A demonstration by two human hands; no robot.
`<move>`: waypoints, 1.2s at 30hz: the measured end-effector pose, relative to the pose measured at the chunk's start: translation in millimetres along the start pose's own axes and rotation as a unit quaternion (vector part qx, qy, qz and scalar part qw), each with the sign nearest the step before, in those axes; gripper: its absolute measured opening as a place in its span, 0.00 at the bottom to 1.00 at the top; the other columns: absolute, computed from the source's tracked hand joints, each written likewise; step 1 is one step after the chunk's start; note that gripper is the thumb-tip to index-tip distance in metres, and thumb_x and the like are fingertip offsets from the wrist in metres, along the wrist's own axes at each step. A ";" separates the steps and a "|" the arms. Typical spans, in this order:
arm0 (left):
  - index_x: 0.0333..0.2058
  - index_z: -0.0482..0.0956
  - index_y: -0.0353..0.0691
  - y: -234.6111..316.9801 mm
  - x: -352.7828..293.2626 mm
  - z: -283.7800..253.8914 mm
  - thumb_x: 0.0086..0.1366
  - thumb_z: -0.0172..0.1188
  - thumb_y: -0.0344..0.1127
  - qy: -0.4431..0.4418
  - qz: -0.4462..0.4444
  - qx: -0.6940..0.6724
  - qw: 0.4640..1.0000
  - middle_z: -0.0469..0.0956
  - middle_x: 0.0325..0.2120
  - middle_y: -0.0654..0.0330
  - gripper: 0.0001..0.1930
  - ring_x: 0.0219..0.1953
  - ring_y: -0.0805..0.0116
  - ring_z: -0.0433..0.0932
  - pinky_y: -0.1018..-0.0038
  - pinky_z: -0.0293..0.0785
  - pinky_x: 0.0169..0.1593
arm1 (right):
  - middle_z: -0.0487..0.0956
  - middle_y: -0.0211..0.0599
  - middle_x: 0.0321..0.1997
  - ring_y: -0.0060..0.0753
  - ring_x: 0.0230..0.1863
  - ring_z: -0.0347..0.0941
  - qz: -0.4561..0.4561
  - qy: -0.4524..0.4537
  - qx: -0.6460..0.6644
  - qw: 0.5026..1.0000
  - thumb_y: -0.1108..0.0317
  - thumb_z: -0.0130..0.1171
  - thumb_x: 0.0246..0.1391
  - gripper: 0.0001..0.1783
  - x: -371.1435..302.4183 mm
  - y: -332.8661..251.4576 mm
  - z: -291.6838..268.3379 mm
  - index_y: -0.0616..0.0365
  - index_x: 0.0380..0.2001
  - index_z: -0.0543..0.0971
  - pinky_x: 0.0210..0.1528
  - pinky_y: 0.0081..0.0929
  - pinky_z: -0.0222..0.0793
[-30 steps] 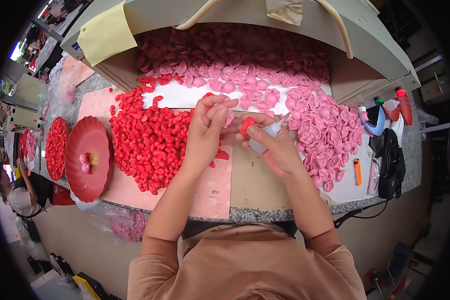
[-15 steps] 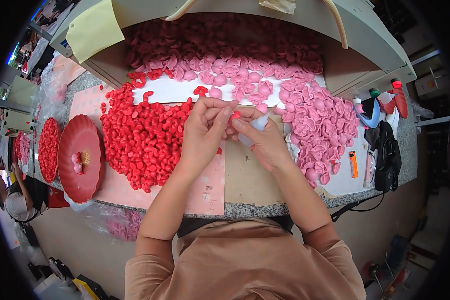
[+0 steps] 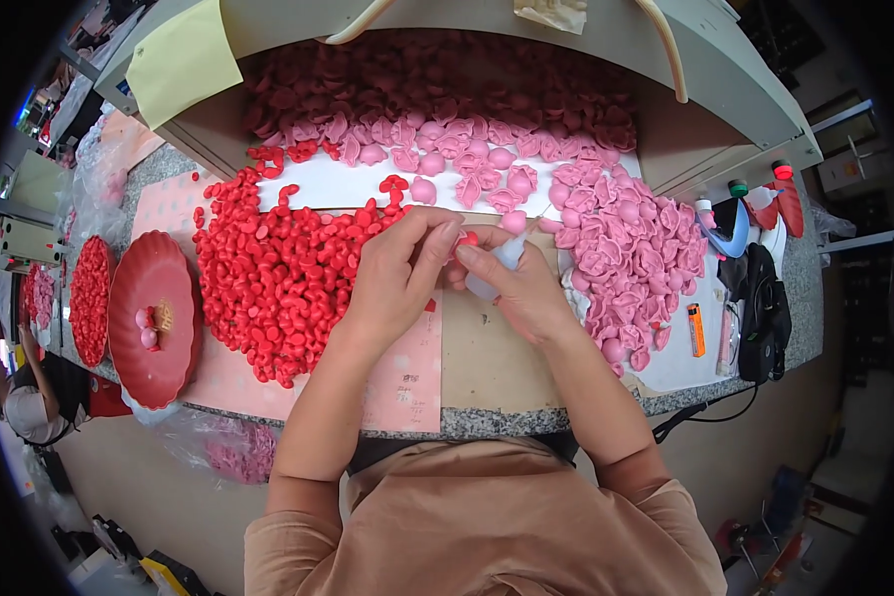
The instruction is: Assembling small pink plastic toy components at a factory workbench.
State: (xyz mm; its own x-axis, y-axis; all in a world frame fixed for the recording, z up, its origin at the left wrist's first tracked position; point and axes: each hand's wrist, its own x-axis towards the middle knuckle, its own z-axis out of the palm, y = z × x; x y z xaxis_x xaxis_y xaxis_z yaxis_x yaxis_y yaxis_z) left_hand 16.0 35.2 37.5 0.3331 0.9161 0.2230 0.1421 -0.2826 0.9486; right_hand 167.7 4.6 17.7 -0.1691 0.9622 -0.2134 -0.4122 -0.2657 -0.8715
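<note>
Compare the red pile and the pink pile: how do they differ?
Shape: the red pile has smooth, rounded pieces; the pink pile has curled, petal-like and ball-shaped ones.
Place: the red pile lies mostly left; the pink pile lies right and reaches back.
Shared: both are loose heaps of many pieces.

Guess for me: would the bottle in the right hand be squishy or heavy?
The bottle is probably squishy: it looks like cloudy plastic. It's likely light: it fits in the right hand, though its fullness isn't clear.
</note>
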 end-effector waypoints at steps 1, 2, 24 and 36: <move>0.37 0.71 0.32 -2.0 -0.5 2.1 0.66 0.49 0.34 -0.002 0.001 -0.001 1.000 0.74 0.20 0.60 0.10 0.21 0.76 0.75 0.79 0.71 0.26 | 0.74 0.31 0.33 0.23 0.34 0.70 0.019 -0.001 -0.011 1.000 0.68 0.55 0.54 0.14 -1.0 1.0 -1.0 0.62 0.43 0.71 0.39 0.22 0.67; 0.36 0.72 0.32 -3.8 -1.7 3.1 0.66 0.48 0.34 0.001 -0.026 -0.037 0.999 0.74 0.20 0.60 0.10 0.21 0.77 0.74 0.80 0.71 0.26 | 0.74 0.31 0.33 0.23 0.34 0.70 0.018 -0.003 -0.010 1.000 0.68 0.55 0.54 0.14 -0.7 1.3 -0.3 0.62 0.43 0.71 0.39 0.22 0.67; 0.37 0.73 0.34 7.3 -6.7 -0.5 0.66 0.47 0.32 -0.023 -0.015 -0.091 0.996 0.77 0.25 0.62 0.09 0.18 0.79 0.71 0.82 0.69 0.23 | 0.72 0.30 0.28 0.20 0.26 0.68 -0.019 0.002 -0.004 1.000 0.63 0.51 0.56 0.13 -5.3 -3.1 14.4 0.61 0.41 0.70 0.28 0.19 0.66; 0.41 0.72 0.36 -2.1 -6.9 4.1 0.67 0.46 0.37 -0.045 -0.002 -0.160 0.986 0.69 0.16 0.63 0.12 0.18 0.78 0.69 0.80 0.67 0.23 | 0.74 0.34 0.28 0.25 0.27 0.70 -0.061 -0.036 0.019 0.997 0.67 0.52 0.55 0.13 -3.5 -6.5 13.0 0.64 0.41 0.70 0.29 0.21 0.67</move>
State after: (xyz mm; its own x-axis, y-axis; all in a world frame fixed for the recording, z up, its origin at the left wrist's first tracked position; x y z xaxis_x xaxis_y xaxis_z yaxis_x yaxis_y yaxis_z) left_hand 17.2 28.4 33.0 0.4164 0.8843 0.2113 -0.1519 -0.1615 0.9751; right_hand 159.4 2.2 29.9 -0.1790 0.9811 -0.0736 -0.4675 -0.1506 -0.8710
